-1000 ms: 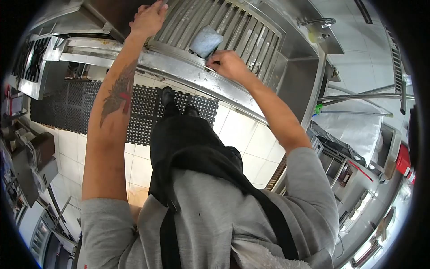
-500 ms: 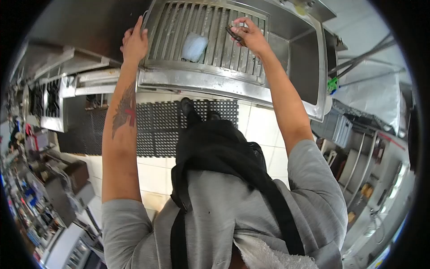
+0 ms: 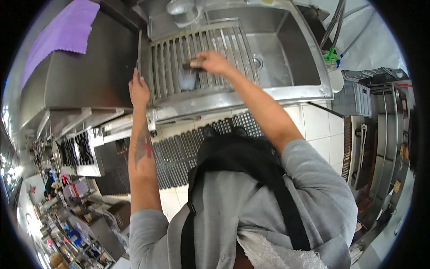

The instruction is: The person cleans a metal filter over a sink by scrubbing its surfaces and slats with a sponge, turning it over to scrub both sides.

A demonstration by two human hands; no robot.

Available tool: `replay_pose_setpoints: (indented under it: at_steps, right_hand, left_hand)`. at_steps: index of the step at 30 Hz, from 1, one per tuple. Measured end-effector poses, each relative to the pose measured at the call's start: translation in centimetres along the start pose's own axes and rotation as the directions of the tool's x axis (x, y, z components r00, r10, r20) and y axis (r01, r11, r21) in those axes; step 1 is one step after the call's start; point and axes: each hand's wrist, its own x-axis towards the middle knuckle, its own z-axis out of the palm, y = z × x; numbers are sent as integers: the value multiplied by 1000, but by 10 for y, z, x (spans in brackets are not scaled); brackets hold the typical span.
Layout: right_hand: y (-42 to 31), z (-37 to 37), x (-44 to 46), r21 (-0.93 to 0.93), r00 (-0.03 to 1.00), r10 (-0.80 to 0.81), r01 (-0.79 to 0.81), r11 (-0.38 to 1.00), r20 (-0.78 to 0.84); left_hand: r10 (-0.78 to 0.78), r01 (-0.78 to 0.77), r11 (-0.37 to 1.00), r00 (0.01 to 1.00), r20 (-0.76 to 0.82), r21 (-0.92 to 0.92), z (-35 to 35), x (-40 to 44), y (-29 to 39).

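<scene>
A slatted steel grate (image 3: 179,45) lies across the left part of the sink. My right hand (image 3: 212,62) is closed around a small dark scrubbing pad (image 3: 193,64), held over the slats; its exact kind is partly hidden by my fingers. Just below it, a pale blue sponge-like wad (image 3: 187,80) rests on the grate, close to the pad. My left hand (image 3: 139,92) lies along the sink's left rim beside the steel cabinet, fingers stretched out and apart, with nothing visible in them.
The steel sink (image 3: 268,56) shows its drain right of the grate. A metal pot (image 3: 182,12) stands behind. A purple cloth (image 3: 67,33) drapes over the steel cabinet (image 3: 94,67) at left. Black rubber matting (image 3: 170,154) covers the floor. Grey crates (image 3: 354,98) stand at right.
My right hand has moved left with the dark pad, toward the blue wad. The view has shifted, bringing the pot, purple cloth and drain into sight. My left hand stays at the left rim.
</scene>
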Motion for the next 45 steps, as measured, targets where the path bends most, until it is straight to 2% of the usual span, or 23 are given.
replay_pose_setpoints:
  at_steps: [2, 3, 4, 6, 8, 10, 12, 16, 18, 19, 21, 23, 24, 25, 26, 28, 32, 35, 38, 40, 41, 42, 45]
  right_hand:
    - [9, 22, 15, -259, 995, -95, 87, 962, -17]
    - [4, 30, 16, -268, 994, -103, 92, 959, -26]
    - [1, 41, 14, -376, 998, -52, 35, 926, -36]
    - [-5, 67, 8, -487, 999, 6, -29, 873, -50]
    - [-8, 91, -2, -708, 971, -212, 71, 702, -113]
    - [-5, 98, -10, -718, 960, -263, 118, 686, -94]
    - [-9, 94, -19, -449, 966, -150, 41, 893, -209]
    - [-40, 40, -14, -216, 984, 68, -104, 971, -166]
    - [-48, 4, -4, -525, 821, -352, 77, 848, -449]
    - [-40, -6, 2, -522, 826, -344, 72, 850, -446]
    - [-22, -17, 12, -771, 774, -560, 152, 619, -296]
    - [47, 13, 4, -709, 711, -665, 589, 387, 228]
    - [64, 30, -20, -715, 741, -583, 602, 356, 334]
    - [57, 27, -28, -606, 783, -523, 605, 517, 337]
    - [57, 18, -10, -592, 779, -528, 612, 525, 338]
    - [69, -4, 48, -641, 709, -579, 670, 375, 402]
    - [39, -27, 187, -742, 797, -604, 394, 542, -18]
    - [65, 12, 148, -709, 853, -521, 350, 612, -29]
    - [70, 27, 51, -650, 773, -629, 521, 554, 84]
    - [50, 15, 32, -416, 773, -496, 633, 653, 396]
    - [35, 14, 50, -400, 782, -540, 623, 672, 312]
    - [17, 9, 76, -381, 789, -573, 611, 694, 222]
    - [-34, 10, 152, -404, 708, -705, 635, 659, -36]
  left_hand:
    - [-6, 6, 999, 1000, -10, -33, -4, 3, 5]
    - [-70, 71, 997, 997, 23, -16, -4, 2, 7]
    - [-138, 138, 990, 988, 63, 6, -3, 0, 4]
    - [-106, 105, 994, 993, 60, 16, -2, 1, 3]
    - [-187, 188, 982, 978, 91, -7, -9, -3, 10]
    - [-190, 194, 980, 976, 106, -33, -7, -3, 4]
    - [-182, 190, 980, 976, 123, -58, -5, -1, 2]
    - [-159, 172, 976, 982, 107, -134, 0, -2, -5]
    - [-131, 142, 979, 988, 82, -148, 2, 0, -6]
    - [-153, 173, 970, 981, 123, -171, 0, 1, -5]
    - [-174, 205, 962, 969, 174, -179, -4, -4, -6]
    - [-77, 82, 995, 994, 82, -65, 3, -3, -10]
    - [-78, 82, 995, 994, 79, -58, 6, -3, -9]
    - [-88, 89, 996, 993, 74, -14, 7, -4, -8]
    - [-99, 97, 995, 993, 69, 37, 5, -6, -9]
    - [-173, 164, 983, 976, 129, 82, -14, -2, 15]
    - [-159, 137, 977, 978, 132, 164, -15, -1, 22]
    - [-206, 202, 978, 973, 104, 48, -6, 6, 19]
    - [-256, 251, 966, 961, 101, 61, -4, -1, 9]
    - [-163, 162, 985, 986, 22, 52, -5, 0, 12]
    - [-244, 244, 970, 967, 71, 10, -8, 1, 16]
    - [-199, 200, 980, 979, 50, -1, -4, -1, 5]
    - [-309, 320, 947, 932, 190, -29, -17, 8, 25]
